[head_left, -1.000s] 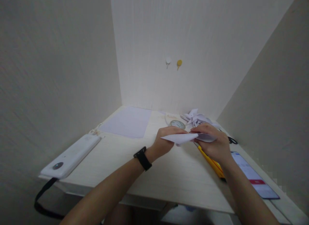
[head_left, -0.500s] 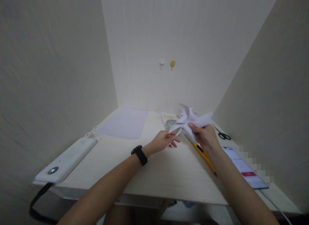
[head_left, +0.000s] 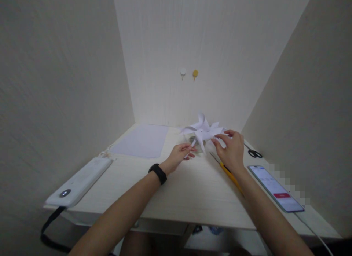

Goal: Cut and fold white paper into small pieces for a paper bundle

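Note:
A white paper pinwheel (head_left: 202,134) with curled blades is raised over the table. My left hand (head_left: 178,155), wearing a black watch (head_left: 158,174), closes around its thin white paper stick (head_left: 193,142). At the pinwheel's right side is my right hand (head_left: 230,147), its thumb and index finger slightly apart beside a blade; whether a fingertip touches the paper is hard to see. Behind the pinwheel a roll of tape (head_left: 191,139) is partly hidden. Below my right hand lies a yellow utility knife (head_left: 230,175).
White paper sheets (head_left: 141,140) lie at the back left, with a white power bank (head_left: 79,182) in front. Black-handled scissors (head_left: 255,153) and a lit phone (head_left: 276,188) with a cable are on the right. Walls enclose the table (head_left: 176,197); two hooks (head_left: 195,73) hang on the back one.
The pinwheel has moved left and turned to a different angle. My right hand has loosened from its blades, fingers now apart. My left hand shifted slightly left with the stick.

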Motion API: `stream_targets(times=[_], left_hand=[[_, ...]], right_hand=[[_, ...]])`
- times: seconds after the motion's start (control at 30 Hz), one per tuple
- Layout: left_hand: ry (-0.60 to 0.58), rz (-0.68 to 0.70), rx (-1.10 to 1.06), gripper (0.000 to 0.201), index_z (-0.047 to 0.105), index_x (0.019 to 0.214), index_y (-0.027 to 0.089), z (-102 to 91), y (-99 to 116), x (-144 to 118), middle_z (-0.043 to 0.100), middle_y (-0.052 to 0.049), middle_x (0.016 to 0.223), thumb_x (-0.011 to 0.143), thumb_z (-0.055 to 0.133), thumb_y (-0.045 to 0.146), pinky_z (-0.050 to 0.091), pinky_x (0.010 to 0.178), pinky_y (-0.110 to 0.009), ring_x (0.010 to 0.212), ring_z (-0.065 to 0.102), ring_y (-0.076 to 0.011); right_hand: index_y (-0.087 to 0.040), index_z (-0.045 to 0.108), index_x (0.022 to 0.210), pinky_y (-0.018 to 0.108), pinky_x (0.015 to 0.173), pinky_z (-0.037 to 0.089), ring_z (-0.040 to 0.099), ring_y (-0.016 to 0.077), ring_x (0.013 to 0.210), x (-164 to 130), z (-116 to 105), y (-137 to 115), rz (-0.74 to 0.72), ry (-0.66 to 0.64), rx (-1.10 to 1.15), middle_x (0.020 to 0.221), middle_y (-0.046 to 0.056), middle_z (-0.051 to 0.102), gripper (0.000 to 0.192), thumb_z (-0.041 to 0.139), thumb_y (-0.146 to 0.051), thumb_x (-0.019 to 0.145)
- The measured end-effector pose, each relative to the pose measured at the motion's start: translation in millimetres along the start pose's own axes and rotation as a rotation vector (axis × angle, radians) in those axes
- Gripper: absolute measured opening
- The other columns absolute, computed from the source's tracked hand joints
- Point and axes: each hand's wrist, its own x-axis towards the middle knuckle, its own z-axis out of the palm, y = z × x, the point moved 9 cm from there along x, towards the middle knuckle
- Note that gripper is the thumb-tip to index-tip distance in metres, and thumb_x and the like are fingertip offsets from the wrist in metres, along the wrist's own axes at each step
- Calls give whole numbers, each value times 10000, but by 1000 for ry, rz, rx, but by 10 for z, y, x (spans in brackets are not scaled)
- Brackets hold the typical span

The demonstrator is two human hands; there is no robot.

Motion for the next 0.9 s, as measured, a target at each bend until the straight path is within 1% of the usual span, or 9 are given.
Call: stream_targets(times=[0.07,0.17,0.33,0.47,0.53,0.6,0.7,0.8,0.9], left_hand=[[9,-35,-60,366,686,1034,123,5,-25,-8,703,-145,1112,822,728,419,468,593,-207,731,674,-117],[20,-94,-167,295,679,1017,128,21,-62,-30,700,-98,991,805,765,315,537,682,-261,719,679,-124],[-41,-119,-309,257,664,973,119,80,-83,-59,651,-44,860,761,795,181,575,846,-392,786,688,-161],[-108,-83,-309,364,675,1048,115,114,-77,-68,663,-77,950,726,830,186,554,924,-424,896,674,-178],[-119,-74,-279,350,687,1030,107,119,-82,-65,664,-105,1036,730,830,218,558,917,-419,914,665,-179],[-96,-81,-254,299,700,972,99,100,-99,-54,661,-114,1055,731,826,223,570,889,-412,894,658,-172],[-58,-88,-234,250,701,919,92,76,-113,-38,660,-105,1003,732,818,209,584,857,-395,865,647,-162],[-54,-88,-236,270,679,924,90,81,-110,-37,652,-92,973,728,821,208,583,863,-394,862,648,-160],[-47,-80,-232,309,651,926,91,79,-111,-47,646,-78,933,713,834,218,582,843,-382,844,660,-161]], right_hand=[[-216,767,868,527,985,408,538,320,1101,-21,48,-41,-42,-22,10,1132,145,617,187,660,-368,850],[-213,753,847,519,1005,414,567,309,1113,-72,173,-74,-40,-82,134,1107,129,674,181,654,-365,850],[-213,746,881,478,919,513,665,271,1024,-217,409,-164,128,-204,489,1074,115,732,225,649,-410,838],[-211,738,992,393,817,576,711,244,963,-373,624,-301,276,-390,776,1060,97,755,291,677,-424,803],[-199,721,1051,366,803,580,731,232,904,-401,655,-314,313,-430,855,1017,94,768,344,677,-436,805],[-181,668,1180,359,767,577,741,224,793,-368,594,-175,377,-349,791,882,78,779,443,641,-458,836],[-115,484,1411,363,707,552,721,230,670,-306,475,67,449,-251,516,720,50,757,636,570,-457,882],[-60,483,1411,360,702,522,713,249,691,-311,537,46,409,-384,325,664,59,742,628,531,-417,897],[-88,561,1351,317,630,496,674,214,594,-430,686,-227,342,-591,458,594,32,716,553,523,-392,891]])
